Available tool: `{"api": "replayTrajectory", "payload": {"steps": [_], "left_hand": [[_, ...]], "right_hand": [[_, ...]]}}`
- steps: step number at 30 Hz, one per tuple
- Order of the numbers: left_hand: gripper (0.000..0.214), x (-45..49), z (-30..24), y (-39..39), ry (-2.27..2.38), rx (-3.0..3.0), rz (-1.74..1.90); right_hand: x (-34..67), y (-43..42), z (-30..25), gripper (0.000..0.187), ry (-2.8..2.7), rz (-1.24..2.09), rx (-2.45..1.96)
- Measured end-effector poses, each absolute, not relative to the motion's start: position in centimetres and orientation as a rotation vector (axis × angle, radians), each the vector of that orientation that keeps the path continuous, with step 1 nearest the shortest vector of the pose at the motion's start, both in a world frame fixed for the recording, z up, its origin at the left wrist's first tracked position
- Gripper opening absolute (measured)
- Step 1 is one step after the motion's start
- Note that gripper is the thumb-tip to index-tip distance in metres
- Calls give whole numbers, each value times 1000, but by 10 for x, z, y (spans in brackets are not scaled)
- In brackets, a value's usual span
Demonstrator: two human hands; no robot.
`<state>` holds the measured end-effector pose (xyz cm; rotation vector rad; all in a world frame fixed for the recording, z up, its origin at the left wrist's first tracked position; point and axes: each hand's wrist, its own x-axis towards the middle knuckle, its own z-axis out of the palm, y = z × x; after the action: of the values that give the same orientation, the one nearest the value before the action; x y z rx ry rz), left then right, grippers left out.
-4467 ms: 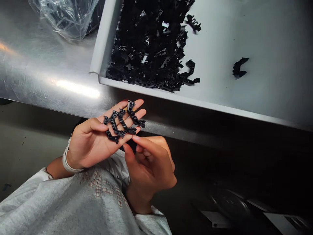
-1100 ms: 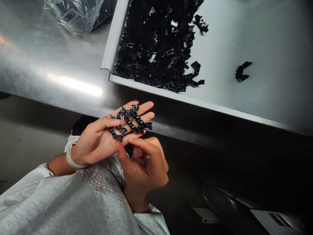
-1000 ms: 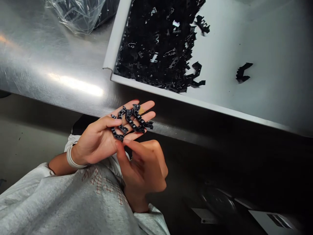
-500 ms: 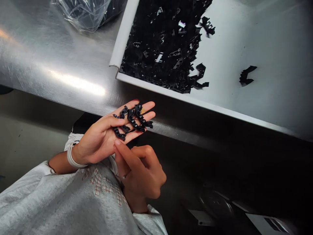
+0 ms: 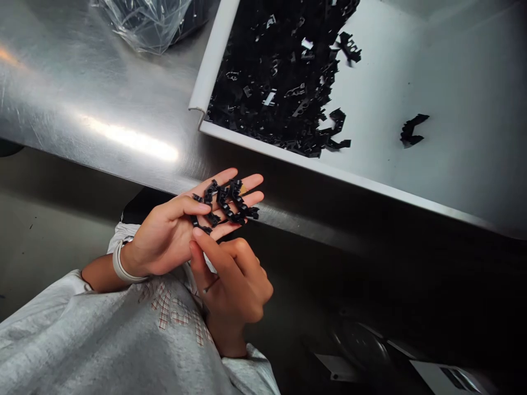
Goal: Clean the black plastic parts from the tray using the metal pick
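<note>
My left hand (image 5: 173,236) is turned palm up below the table's front edge, fingers stretched out, with several small black plastic clips (image 5: 224,202) lying on the fingers and the thumb resting on them. My right hand (image 5: 230,280) sits just beneath it, fingers curled, index finger and thumb reaching up to the lowest clip at the left palm's edge. Whether that pinch holds a clip is hidden.
A shallow white tray (image 5: 214,55) on the steel table (image 5: 82,109) holds a heap of black clips (image 5: 280,71); a single clip (image 5: 411,130) lies apart at its right. A crumpled clear plastic bag (image 5: 144,22) sits at the back left. Dark floor lies below.
My right hand has curled tighter and slid left under the left palm, its index finger now touching the lowest clip. The left hand and its clips have barely shifted.
</note>
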<state>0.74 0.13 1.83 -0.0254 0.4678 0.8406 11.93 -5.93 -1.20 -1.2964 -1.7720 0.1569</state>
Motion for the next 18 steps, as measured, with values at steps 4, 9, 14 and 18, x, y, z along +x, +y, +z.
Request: {"api": "replayTrajectory", "payload": {"steps": [4,9,14,18], "left_hand": [[76,7,17,1,422,-33,834],[69,7,15,0,412,-22,856],[61,8,17,2,441,-41,856],[60,9,19,2,460,-41,841]], "right_hand": [[120,-59,-12,11,-1736,246,-1245],[118,-58,-12,12,-1648,181,-1276],[119,-57,-13,20,-1659,231,-1303],[119,-57,-12,25,-1662,290,-1285]]}}
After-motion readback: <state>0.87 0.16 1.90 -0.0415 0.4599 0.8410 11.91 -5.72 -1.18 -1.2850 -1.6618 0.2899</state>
